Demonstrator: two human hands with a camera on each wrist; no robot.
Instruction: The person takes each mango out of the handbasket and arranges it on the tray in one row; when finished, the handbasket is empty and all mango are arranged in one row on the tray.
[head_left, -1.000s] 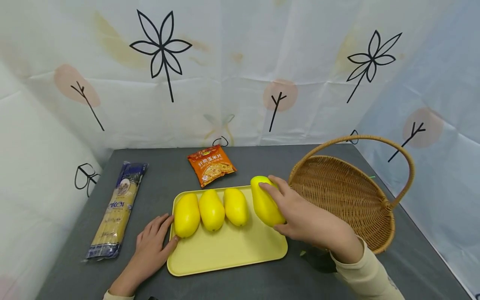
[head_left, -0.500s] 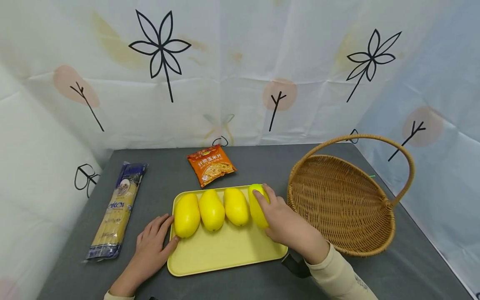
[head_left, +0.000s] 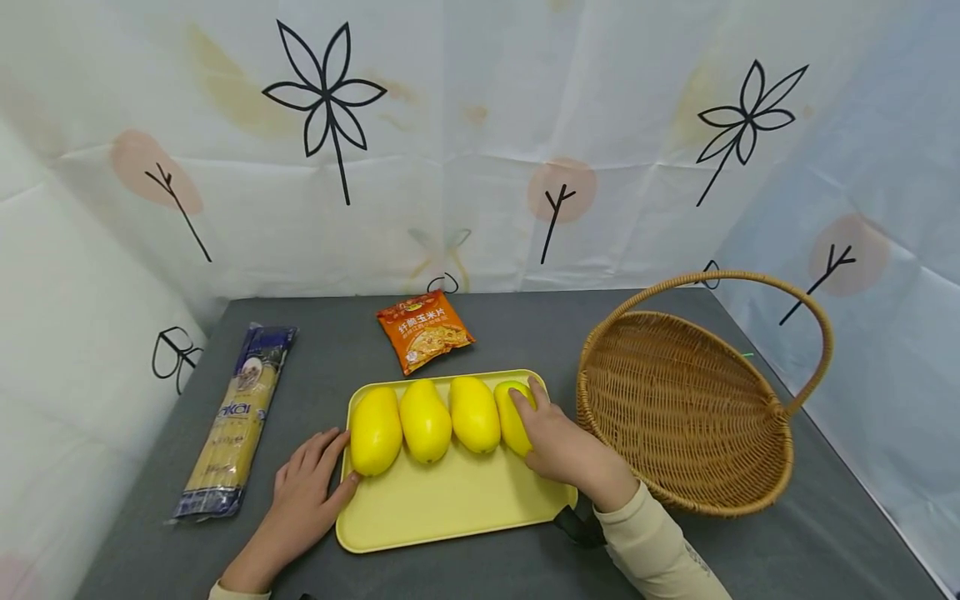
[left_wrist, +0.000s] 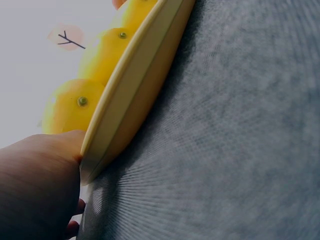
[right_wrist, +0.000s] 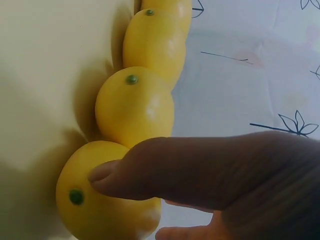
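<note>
On a yellow tray (head_left: pixel 450 508) lie several yellow mangoes in a row along its far side. My right hand (head_left: pixel 555 442) holds the rightmost mango (head_left: pixel 512 421) at the row's right end, fingers over its top and side. In the right wrist view, the thumb (right_wrist: pixel 145 172) presses on this mango (right_wrist: pixel 95 205) near its green stem nub, with the neighbouring mango (right_wrist: pixel 132 102) beside it. My left hand (head_left: pixel 307 487) rests at the tray's left edge, fingers relaxed and thumb at the rim by the leftmost mango (head_left: pixel 377 432). The left wrist view shows the hand (left_wrist: pixel 45 165) against the tray's rim (left_wrist: pixel 125 80).
A wicker basket (head_left: pixel 682 408) with a tall handle stands tilted to the tray's right. An orange snack packet (head_left: pixel 425 331) lies behind the tray. At the left is a long pack of pasta (head_left: pixel 236 421) on the grey table (head_left: pixel 322 350). Patterned cloth hangs behind.
My right hand has moved left and lowered the mango from the tray's right edge into place beside the other mangoes. The left hand has stayed at the tray's edge.
</note>
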